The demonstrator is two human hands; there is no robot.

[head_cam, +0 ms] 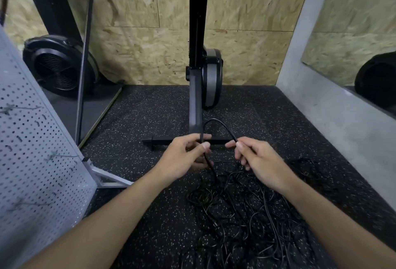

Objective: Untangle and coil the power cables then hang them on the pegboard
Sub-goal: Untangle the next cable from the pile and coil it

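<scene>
A tangled heap of thin black power cables (242, 211) lies on the speckled rubber floor in front of me. My left hand (184, 157) pinches one black cable between thumb and fingers. My right hand (255, 159) pinches the same cable a little to the right. Between the two hands the cable rises in an arched loop (218, 123). From my left hand it drops down into the heap. The white pegboard (36, 161) stands at the left, leaning, with several small hooks on it.
A black exercise machine (199, 71) stands just beyond my hands, its floor bar (158, 141) crossing behind them. A fan-wheel machine (57, 65) sits at the back left. The pegboard's metal foot (111, 180) juts onto the floor. A grey wall (334, 108) with a mirror bounds the right side.
</scene>
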